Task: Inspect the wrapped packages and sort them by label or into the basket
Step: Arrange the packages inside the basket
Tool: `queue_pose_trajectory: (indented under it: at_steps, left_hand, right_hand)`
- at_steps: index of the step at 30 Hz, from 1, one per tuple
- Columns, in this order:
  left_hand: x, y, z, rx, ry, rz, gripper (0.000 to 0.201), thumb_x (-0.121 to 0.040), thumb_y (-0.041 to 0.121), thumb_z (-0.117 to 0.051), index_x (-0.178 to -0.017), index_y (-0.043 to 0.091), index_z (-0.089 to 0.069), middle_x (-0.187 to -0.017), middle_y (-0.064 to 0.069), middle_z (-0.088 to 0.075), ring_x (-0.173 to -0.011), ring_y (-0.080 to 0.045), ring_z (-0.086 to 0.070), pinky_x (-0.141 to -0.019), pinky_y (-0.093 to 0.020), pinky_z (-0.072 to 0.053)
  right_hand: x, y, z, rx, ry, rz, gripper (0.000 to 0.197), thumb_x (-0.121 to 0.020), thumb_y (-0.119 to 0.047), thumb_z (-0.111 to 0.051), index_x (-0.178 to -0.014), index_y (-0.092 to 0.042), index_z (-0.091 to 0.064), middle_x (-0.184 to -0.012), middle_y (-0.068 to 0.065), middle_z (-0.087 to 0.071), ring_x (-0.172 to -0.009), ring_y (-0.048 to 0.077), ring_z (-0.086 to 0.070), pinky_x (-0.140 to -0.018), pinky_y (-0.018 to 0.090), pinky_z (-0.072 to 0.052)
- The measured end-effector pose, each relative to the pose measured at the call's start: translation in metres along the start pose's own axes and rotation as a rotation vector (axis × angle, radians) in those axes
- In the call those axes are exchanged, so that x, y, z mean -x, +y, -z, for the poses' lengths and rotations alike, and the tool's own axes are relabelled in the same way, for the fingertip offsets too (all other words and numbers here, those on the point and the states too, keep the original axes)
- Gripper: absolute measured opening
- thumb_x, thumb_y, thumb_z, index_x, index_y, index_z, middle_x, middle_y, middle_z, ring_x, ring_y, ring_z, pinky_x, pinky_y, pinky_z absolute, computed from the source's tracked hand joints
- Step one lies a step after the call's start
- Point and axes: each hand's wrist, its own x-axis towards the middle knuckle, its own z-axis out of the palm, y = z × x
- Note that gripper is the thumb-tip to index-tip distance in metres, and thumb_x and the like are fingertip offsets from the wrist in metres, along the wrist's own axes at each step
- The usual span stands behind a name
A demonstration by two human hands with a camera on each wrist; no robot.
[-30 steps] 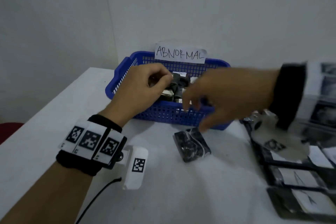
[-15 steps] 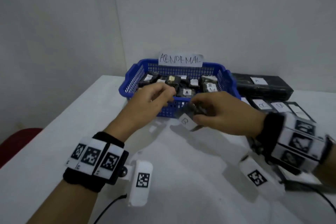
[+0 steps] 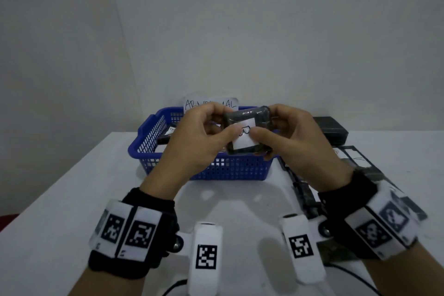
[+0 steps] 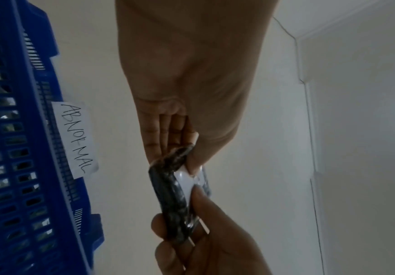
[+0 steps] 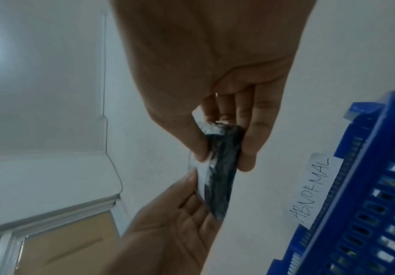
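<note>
Since half a second ago, the black plastic-wrapped package with a white label point(image 3: 247, 132) is raised higher, now held above the blue perforated plastic basket point(image 3: 153, 137) on the white surface point(image 3: 72, 199). It is gripped at its left edge by the left hand point(image 3: 194, 142) and at its right by the right hand point(image 3: 293, 144), thumbs pressed on the label, fingers point(image 4: 165, 134) curled behind.

Both hands are bare. Each wrist wears a black fabric wristband point(image 3: 134, 202) wrapped by a white band of square black-and-white coded markers point(image 3: 129, 233). A white oblong camera pod point(image 3: 206, 257) with one such marker juts from each band on a bracket with a metal screw point(image 3: 177, 245). Thin black cables point(image 3: 173, 287) trail beneath.
</note>
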Motion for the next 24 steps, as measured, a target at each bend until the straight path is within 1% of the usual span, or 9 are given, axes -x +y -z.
queue_pose_trajectory:
  at_steps: [3,5,7,11,15,18,20,22,24]
  left_hand:
    - [0.002,0.001,-0.009,-0.062,0.045,-0.040,0.019,-0.084,0.024,-0.077,-0.096,0.029,-0.064,-0.091,-0.004,-0.074,-0.078,-0.017,-0.072,-0.072,-0.033,-0.062]
    - [0.002,0.004,-0.013,-0.007,0.039,-0.024,0.020,-0.084,0.022,-0.077,-0.097,0.024,-0.063,-0.097,-0.003,-0.073,-0.080,-0.019,-0.074,-0.070,-0.030,-0.062]
    - [0.003,0.008,-0.014,0.076,-0.015,0.034,0.021,-0.086,0.017,-0.075,-0.100,0.015,-0.060,-0.102,-0.006,-0.071,-0.083,-0.022,-0.075,-0.069,-0.028,-0.061]
    - [0.010,0.017,-0.010,0.085,-0.222,0.088,0.023,-0.093,0.019,-0.064,-0.112,0.007,-0.058,-0.094,-0.010,-0.076,-0.081,-0.022,-0.075,-0.074,-0.032,-0.062]
    - [0.010,0.020,-0.007,0.124,-0.202,0.055,0.025,-0.092,0.013,-0.066,-0.115,0.006,-0.061,-0.094,-0.011,-0.077,-0.082,-0.021,-0.074,-0.076,-0.031,-0.062]
    - [0.008,0.019,-0.008,0.181,-0.137,0.038,0.027,-0.091,0.013,-0.066,-0.116,0.004,-0.060,-0.094,-0.009,-0.077,-0.084,-0.023,-0.075,-0.077,-0.030,-0.061]
    - [0.007,0.020,-0.007,0.189,-0.144,0.040,0.030,-0.092,0.018,-0.065,-0.118,0.007,-0.059,-0.094,-0.006,-0.078,-0.085,-0.021,-0.075,-0.076,-0.031,-0.061]
    - [0.007,0.021,-0.005,0.157,-0.169,0.032,0.038,-0.089,0.024,-0.067,-0.124,0.014,-0.056,-0.099,-0.002,-0.077,-0.088,-0.020,-0.075,-0.073,-0.030,-0.061]
    - [0.006,0.019,-0.004,0.119,-0.156,0.011,0.044,-0.087,0.021,-0.070,-0.128,0.018,-0.054,-0.101,-0.002,-0.074,-0.088,-0.020,-0.075,-0.069,-0.030,-0.059]
  right_hand:
    - [0.001,0.001,0.006,0.112,0.047,0.064,0.026,-0.089,-0.018,-0.076,-0.113,-0.019,-0.066,-0.099,0.000,-0.075,-0.084,0.015,-0.074,-0.070,0.038,-0.062]
    - [0.000,0.001,0.012,0.149,0.098,0.070,0.032,-0.087,-0.023,-0.078,-0.115,-0.024,-0.061,-0.102,-0.002,-0.073,-0.083,0.014,-0.074,-0.075,0.040,-0.062]
    - [0.002,-0.003,0.016,0.175,0.133,0.077,0.034,-0.084,-0.025,-0.080,-0.111,-0.027,-0.058,-0.104,-0.006,-0.071,-0.080,0.012,-0.073,-0.070,0.034,-0.061]
    - [0.010,-0.013,0.024,0.212,0.163,0.163,0.029,-0.084,-0.022,-0.080,-0.108,-0.024,-0.063,-0.112,-0.009,-0.068,-0.091,0.016,-0.072,-0.075,0.037,-0.063]
    - [0.012,-0.019,0.027,0.130,0.170,0.156,0.037,-0.087,-0.022,-0.078,-0.119,-0.021,-0.061,-0.117,-0.006,-0.067,-0.094,0.018,-0.073,-0.078,0.041,-0.063]
    - [0.012,-0.020,0.023,0.059,0.084,0.059,0.039,-0.091,-0.022,-0.074,-0.126,-0.018,-0.057,-0.111,0.002,-0.072,-0.083,0.021,-0.076,-0.070,0.044,-0.064]
    - [0.012,-0.020,0.023,0.017,0.043,0.050,0.037,-0.094,-0.018,-0.069,-0.129,-0.016,-0.057,-0.102,0.008,-0.075,-0.081,0.024,-0.076,-0.069,0.044,-0.063]
    - [0.012,-0.021,0.024,0.029,0.030,0.075,0.035,-0.094,-0.017,-0.069,-0.127,-0.016,-0.058,-0.094,0.012,-0.076,-0.080,0.032,-0.075,-0.069,0.045,-0.062]
    - [0.013,-0.021,0.023,0.078,0.038,0.091,0.030,-0.093,-0.017,-0.071,-0.121,-0.017,-0.059,-0.084,0.012,-0.075,-0.075,0.035,-0.073,-0.066,0.044,-0.062]
